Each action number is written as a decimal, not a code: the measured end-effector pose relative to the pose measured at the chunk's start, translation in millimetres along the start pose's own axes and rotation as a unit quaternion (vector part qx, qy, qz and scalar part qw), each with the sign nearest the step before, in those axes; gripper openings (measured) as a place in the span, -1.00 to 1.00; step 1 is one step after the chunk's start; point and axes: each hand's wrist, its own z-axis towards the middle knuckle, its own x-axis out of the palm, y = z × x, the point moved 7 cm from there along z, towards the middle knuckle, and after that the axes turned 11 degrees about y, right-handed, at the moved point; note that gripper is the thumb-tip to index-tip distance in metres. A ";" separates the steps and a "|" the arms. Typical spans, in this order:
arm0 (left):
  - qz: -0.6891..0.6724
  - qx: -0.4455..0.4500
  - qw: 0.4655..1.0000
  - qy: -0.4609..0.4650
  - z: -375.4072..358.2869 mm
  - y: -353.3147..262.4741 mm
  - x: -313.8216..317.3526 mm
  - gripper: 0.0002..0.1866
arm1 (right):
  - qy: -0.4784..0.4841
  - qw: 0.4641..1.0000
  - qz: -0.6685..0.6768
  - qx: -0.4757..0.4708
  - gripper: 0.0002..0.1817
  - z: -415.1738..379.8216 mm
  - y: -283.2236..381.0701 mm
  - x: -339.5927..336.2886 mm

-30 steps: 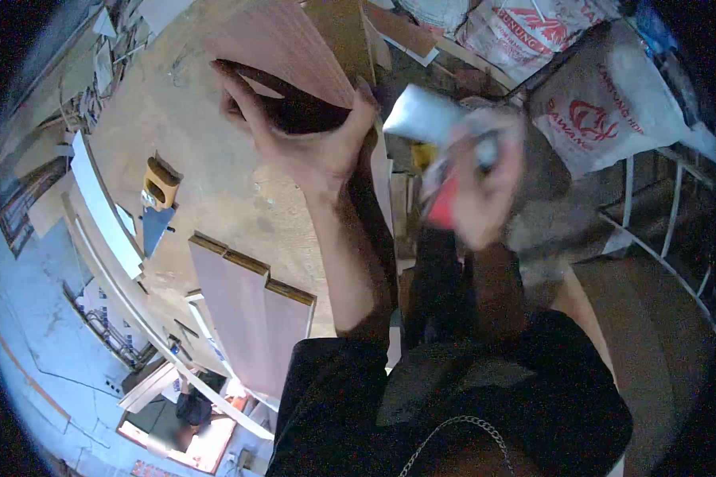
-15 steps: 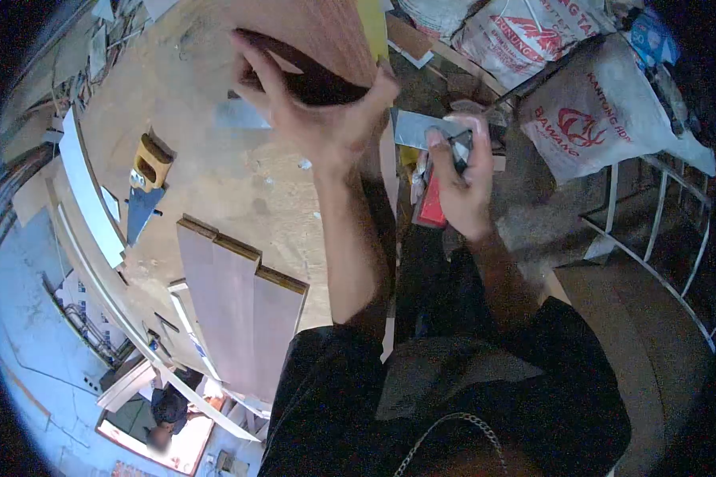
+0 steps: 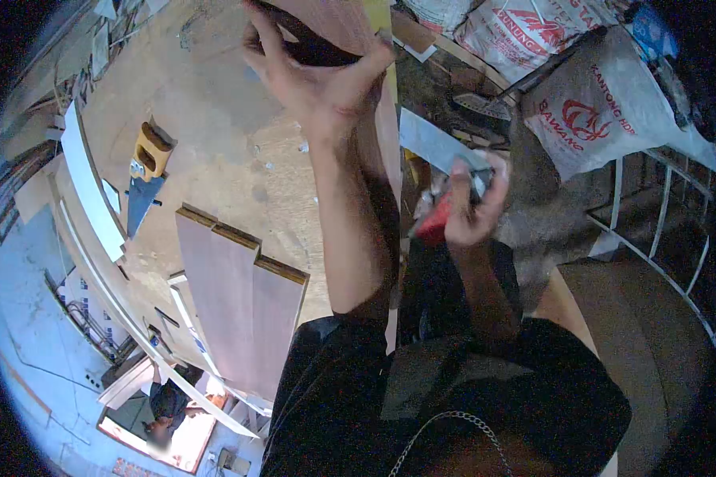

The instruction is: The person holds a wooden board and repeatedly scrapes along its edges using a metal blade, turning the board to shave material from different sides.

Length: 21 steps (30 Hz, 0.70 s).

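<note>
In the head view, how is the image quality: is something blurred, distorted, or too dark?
Head view: strong fisheye bending, with black corners around a round picture. The right hand and its red-handled tool are a little blurred; the left hand on the wood panel is sharper. The handsaw on the workbench is clear, evenly lit.

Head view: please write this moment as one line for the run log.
left hand: grips edge of brown wooden panel | right hand: holds red-handled tool with flat metal blade | yellow-handled saw: lying on workbench
</note>
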 end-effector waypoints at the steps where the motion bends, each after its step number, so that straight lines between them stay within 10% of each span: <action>1: -0.036 -0.008 0.999 0.002 -0.1 1.5 2.3 0.19 | -0.018 0.999 -0.024 -0.020 -0.75 -5.1 5.0 -6.2; 5: -0.219 -0.002 0.976 -0.002 2.8 3.0 15.6 0.19 | -0.005 0.994 0.071 0.084 -0.72 -20.1 5.1 -9.6; 7: 0.048 -0.016 0.998 0.034 -0.2 2.2 11.7 0.19 | -0.031 0.997 -0.015 0.068 -0.71 -28.5 5.3 -26.5; 11: 0.107 0.019 0.994 0.020 -5.1 6.8 7.9 0.20 | -0.040 0.988 -0.150 0.018 -0.66 -54.6 -0.3 -52.3; 14: 0.180 0.098 0.979 0.022 -1.9 3.7 7.2 0.01 | -0.013 0.944 0.226 0.241 -0.61 -89.4 -57.6 -61.1; 16: -0.102 -0.029 0.994 0.020 -1.4 24.4 10.7 0.22 | -0.102 0.986 -0.046 0.128 -0.56 -90.3 -14.4 -90.3; 21: -0.038 -0.006 0.999 0.039 0.6 24.3 16.7 0.29 | -0.100 0.983 0.028 0.148 -0.47 -134.4 -34.1 -142.9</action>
